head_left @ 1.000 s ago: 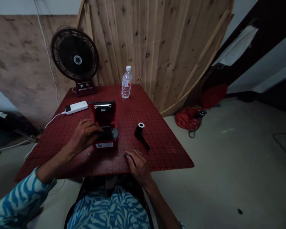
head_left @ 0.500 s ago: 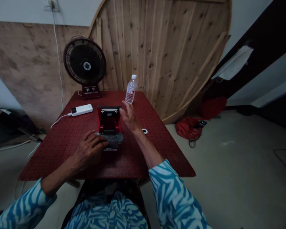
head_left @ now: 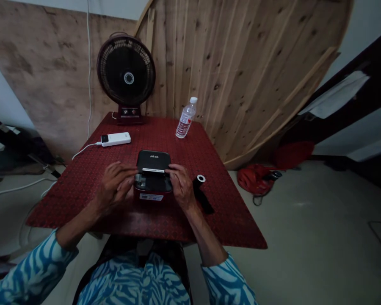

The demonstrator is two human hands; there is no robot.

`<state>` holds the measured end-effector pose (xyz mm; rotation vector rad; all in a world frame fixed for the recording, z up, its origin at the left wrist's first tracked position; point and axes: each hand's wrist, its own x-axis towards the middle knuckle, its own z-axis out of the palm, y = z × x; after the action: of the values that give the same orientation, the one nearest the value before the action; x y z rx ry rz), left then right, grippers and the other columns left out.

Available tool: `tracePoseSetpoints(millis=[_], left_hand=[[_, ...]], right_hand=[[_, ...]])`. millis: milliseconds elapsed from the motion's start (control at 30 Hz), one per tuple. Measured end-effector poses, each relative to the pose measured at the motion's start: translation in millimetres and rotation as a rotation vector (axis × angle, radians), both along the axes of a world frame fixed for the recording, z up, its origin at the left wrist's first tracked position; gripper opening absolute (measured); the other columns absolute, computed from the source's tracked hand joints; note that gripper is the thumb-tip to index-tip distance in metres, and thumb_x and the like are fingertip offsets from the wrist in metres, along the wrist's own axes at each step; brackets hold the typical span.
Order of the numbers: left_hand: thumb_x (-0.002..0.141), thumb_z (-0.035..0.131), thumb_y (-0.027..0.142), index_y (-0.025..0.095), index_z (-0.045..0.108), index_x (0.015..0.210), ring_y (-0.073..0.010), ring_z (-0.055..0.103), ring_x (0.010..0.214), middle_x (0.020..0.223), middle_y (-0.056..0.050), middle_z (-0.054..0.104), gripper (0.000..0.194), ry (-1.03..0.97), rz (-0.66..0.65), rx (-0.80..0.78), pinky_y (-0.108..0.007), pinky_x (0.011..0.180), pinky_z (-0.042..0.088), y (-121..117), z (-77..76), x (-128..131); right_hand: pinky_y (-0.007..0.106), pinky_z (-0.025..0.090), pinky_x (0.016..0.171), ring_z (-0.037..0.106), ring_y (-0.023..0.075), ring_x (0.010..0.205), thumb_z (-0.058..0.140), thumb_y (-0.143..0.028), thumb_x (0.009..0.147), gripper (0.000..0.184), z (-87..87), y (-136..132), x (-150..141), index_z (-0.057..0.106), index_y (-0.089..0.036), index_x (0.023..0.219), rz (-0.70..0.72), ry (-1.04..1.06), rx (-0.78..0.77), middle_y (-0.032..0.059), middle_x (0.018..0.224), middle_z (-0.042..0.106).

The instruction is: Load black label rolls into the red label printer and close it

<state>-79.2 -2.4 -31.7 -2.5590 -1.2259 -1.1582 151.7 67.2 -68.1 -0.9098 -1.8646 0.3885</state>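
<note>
Touching 1 printer [head_left: 153, 183] w/ 2 hands [head_left: 182, 188] | pinch: can't tell | 1 blk roll [head_left: 197, 184]

The compact label printer [head_left: 153, 184], red below and black on top, sits upright on the desk [head_left: 235, 228]. Its lid [head_left: 153, 160] (small pale lettering on it) is down, a white strip [head_left: 153, 170] along its near edge.
</note>
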Motion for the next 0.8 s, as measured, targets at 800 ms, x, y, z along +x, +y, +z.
tracePoseSetpoints(millis=[800], left_hand=[[0.082,0.057,0.036,0.019,0.051,0.128,-0.0265,0.049,0.124,0.133,-0.011,0.056,0.050,-0.878,0.138,-0.722,-0.041,0.100,0.043,23,-23.8,8]], right_hand=[[0.046,0.040,0.101,0.048,0.0220,0.122,0.029,-0.036,0.097,0.039,-31.2,-23,-2,0.049,-0.023,0.127,-0.071,0.183,-0.086,0.0110,0.130,0.050]])
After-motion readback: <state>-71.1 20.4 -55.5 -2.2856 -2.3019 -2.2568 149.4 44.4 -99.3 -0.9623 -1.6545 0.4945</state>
